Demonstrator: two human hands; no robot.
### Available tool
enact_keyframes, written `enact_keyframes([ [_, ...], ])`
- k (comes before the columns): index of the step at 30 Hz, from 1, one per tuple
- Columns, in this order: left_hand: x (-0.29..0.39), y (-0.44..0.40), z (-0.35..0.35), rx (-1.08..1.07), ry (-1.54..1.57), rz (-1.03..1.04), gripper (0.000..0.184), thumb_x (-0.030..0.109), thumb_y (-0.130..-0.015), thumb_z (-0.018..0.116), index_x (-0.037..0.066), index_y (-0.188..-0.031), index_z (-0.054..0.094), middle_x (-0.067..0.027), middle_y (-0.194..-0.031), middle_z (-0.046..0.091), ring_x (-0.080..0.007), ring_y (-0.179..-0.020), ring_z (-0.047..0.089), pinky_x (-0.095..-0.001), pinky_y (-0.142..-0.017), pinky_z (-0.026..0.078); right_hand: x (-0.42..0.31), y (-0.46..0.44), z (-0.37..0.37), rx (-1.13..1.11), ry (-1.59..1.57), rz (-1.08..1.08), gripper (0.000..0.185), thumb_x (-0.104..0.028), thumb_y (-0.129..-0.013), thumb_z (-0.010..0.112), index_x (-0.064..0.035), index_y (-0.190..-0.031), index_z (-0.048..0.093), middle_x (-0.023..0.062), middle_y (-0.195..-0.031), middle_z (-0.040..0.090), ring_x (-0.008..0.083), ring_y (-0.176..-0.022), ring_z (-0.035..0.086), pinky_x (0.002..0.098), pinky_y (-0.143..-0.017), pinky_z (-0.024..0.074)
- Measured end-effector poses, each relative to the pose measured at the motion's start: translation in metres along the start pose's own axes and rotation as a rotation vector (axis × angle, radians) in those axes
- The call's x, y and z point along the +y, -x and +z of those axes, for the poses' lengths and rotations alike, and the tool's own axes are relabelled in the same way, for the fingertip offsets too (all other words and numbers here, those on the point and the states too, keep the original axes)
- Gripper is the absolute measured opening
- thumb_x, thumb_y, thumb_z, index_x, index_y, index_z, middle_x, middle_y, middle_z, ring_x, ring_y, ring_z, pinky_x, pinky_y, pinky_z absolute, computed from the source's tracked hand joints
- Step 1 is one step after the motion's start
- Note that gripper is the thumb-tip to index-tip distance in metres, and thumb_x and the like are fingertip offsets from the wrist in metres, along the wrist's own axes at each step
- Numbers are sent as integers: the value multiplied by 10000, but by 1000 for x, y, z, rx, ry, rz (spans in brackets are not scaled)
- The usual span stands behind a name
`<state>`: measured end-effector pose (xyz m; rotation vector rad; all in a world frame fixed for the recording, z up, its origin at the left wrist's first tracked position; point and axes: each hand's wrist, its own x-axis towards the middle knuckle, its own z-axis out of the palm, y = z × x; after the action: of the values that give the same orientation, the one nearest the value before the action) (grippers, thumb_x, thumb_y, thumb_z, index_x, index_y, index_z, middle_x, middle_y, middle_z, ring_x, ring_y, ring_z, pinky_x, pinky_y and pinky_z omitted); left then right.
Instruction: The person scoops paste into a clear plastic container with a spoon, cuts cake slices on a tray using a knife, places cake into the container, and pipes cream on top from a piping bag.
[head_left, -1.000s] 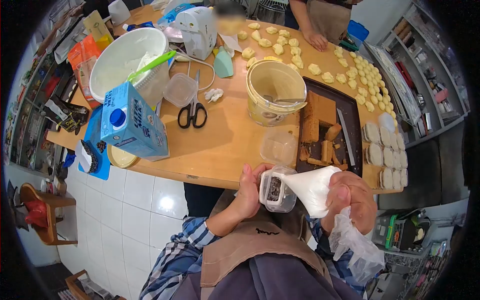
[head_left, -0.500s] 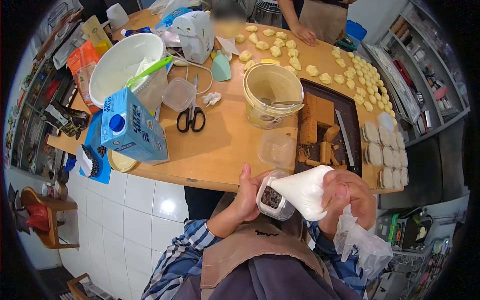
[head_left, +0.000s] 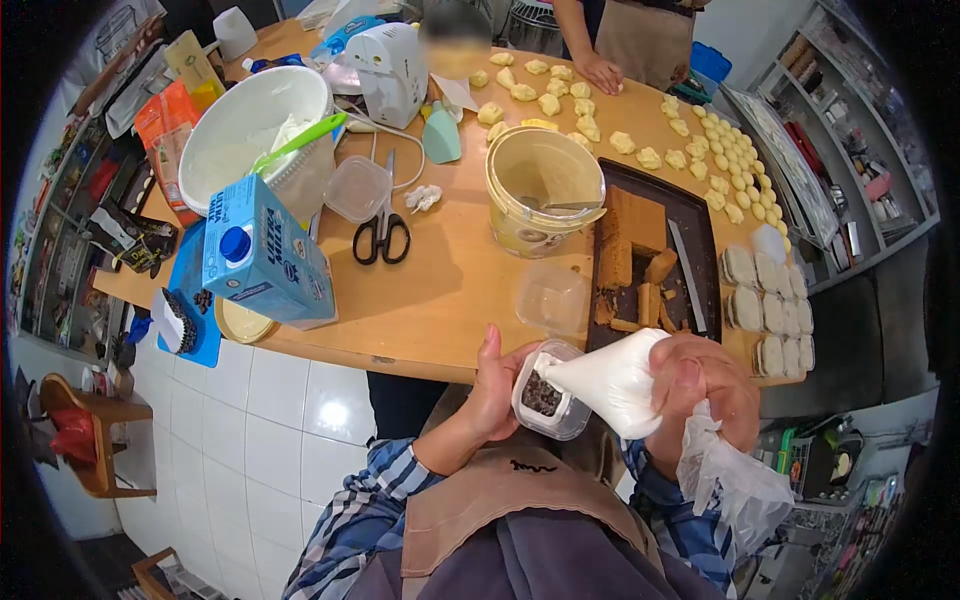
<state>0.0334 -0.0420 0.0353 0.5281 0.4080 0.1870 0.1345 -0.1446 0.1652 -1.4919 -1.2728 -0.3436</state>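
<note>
L hand (head_left: 492, 392) is curled round the side of a clear cup (head_left: 570, 415), thumb up; cup is tilted, dark crumbly filling w/ some white showing inside. R hand (head_left: 705, 390) is closed snug on a piping bag (head_left: 612, 385) full of white stuff, its narrow end at the cup's mouth, the loose twisted plastic hanging below the fist. Both are held in front of the person, at the nr edge of the table (head_left: 440, 310). Bag & R hand hide the nr edge of a dark tray (head_left: 695, 225) w/ brown cake (head_left: 635, 220) & a long knife (head_left: 687, 275) in it. Clear tub (head_left: 552, 300) sits just beyond the cup, pail (head_left: 520, 235) behind that. R of tray: filled containers (head_left: 775, 315) in rows; farther back, dough lumps (head_left: 588, 127) & smooth balls (head_left: 737, 157), w/ a co-worker's hand (head_left: 603, 72) at the far edge. On the L, milk carton (head_left: 268, 255) blocks part of the white bowl (head_left: 318, 170), green spatula (head_left: 300, 140) across its rim. Btwn bowl & pail: scissors (head_left: 382, 240), crumpled tissue (head_left: 423, 197), teal scraper (head_left: 441, 135).
</note>
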Motion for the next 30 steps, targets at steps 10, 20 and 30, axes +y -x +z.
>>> enact_keyframes([
  [10, -2, 1, -11, -83, 50, 26, 944, 737, -824, 116, -40, -1272, 411, -165, -1168, 561, -242, -1070, 557, -357, -929, 434, 2, 1, -4, -68, -80, -49, 246, 25, -843, 491, -36, -617, 415, 68, -504, 500, 219, -513, 556, 337, -529, 498],
  [20, -2, 3, -2, -4, 6, -27, 989, 783, -781, 86, -22, -1214, 463, -165, -1144, 570, -265, -1067, 555, -387, -928, 431, -8, -7, 3, -57, -79, -20, 241, 52, -796, 584, -23, -630, 425, 109, -633, 589, 260, -587, 623, 380, -605, 528],
  [30, -1, 2, -9, -78, 66, 11, 922, 713, -839, 95, -38, -1270, 409, -173, -1181, 555, -256, -1084, 549, -368, -949, 417, -4, -3, 0, -72, -105, -44, 294, 5, -858, 462, -60, -591, 358, 51, -471, 472, 203, -476, 532, 332, -488, 479],
])
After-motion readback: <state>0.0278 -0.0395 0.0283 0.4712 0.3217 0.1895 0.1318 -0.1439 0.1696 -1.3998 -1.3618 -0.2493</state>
